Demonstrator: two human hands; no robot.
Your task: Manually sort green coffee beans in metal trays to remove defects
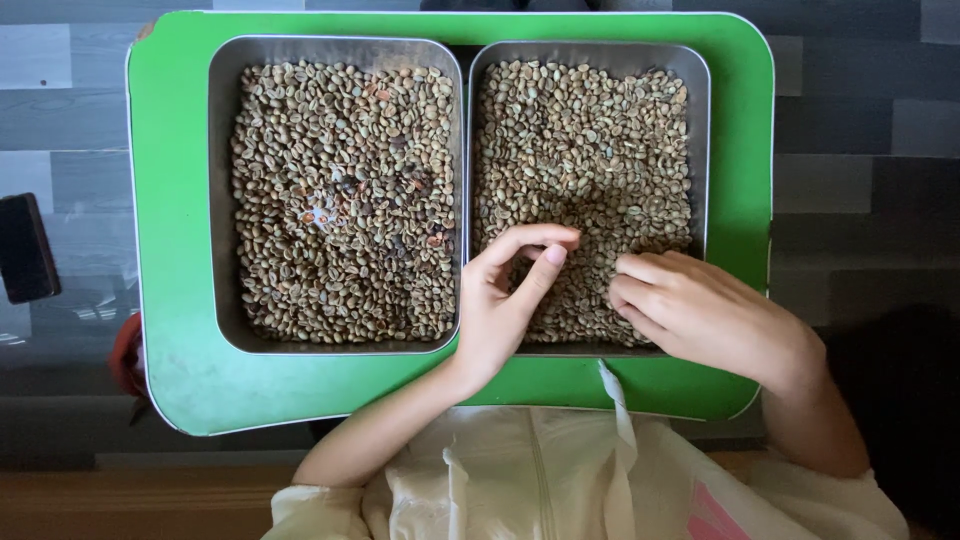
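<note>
Both my hands are down in the right tray point(700, 120), the one full of pale greenish-tan beans point(585, 140). My left hand point(500, 300) hangs over the near left corner of that tray, thumb and forefinger curved toward each other with the tips nearly meeting. That grip looks pinched together, but I honestly can't tell if there's a bean caught in it, it's too small to see. My right hand point(700, 310) rests on the beans near the front edge of the same tray, fingers curled in and knuckles up. The fingertips are tucked under, so I can't tell whether that grip is closed on anything either.

Just beside it on the left is the second metal tray point(222, 200), touching or almost touching the first along the middle. Its beans point(340, 190) are a more mixed lot, with some darker brown and reddish ones scattered around the centre.

Both trays sit on a bright green board point(170, 250) with rounded corners, which lies on a grey plank-patterned surface point(60, 120). A dark phone point(25, 248) lies off to the left, well apart from the board. My cream-coloured top point(520, 480) shows at the bottom of the view.
</note>
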